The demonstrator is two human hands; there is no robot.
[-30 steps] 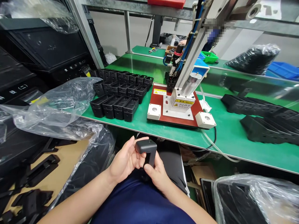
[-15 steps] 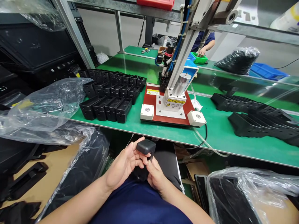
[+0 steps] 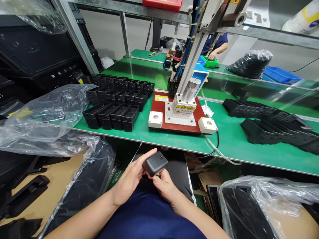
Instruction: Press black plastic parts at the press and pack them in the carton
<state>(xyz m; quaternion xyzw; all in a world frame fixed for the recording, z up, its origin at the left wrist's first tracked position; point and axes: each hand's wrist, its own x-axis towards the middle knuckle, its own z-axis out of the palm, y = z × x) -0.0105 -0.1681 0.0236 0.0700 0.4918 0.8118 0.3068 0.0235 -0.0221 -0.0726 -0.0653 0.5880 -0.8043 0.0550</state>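
Above my lap, in front of the bench edge, a black plastic housing [image 3: 156, 163] is held between both hands. Its end face with a small round hole is turned up toward me. My left hand [image 3: 131, 181] grips it from the left, with the index finger stretched along its far side. From below right, my right hand [image 3: 164, 186] closes on it, thumb against the near side. The hands and the end face hide the rest of the part. Beyond it stands a small press [image 3: 185, 106] on a red base with two white button boxes.
Rows of black open boxes [image 3: 117, 114] stand on the green bench [image 3: 144, 137] at left. Black brackets [image 3: 274, 129] lie at right. Plastic-lined cartons [image 3: 269, 202] flank my legs. Across the bench, a co-worker's hand [image 3: 213, 54] reaches into a green bin [image 3: 210, 62].
The black housing has been turned in my hands, so its end face with the hole now shows more fully. My left fingers have moved from its front to around its side.
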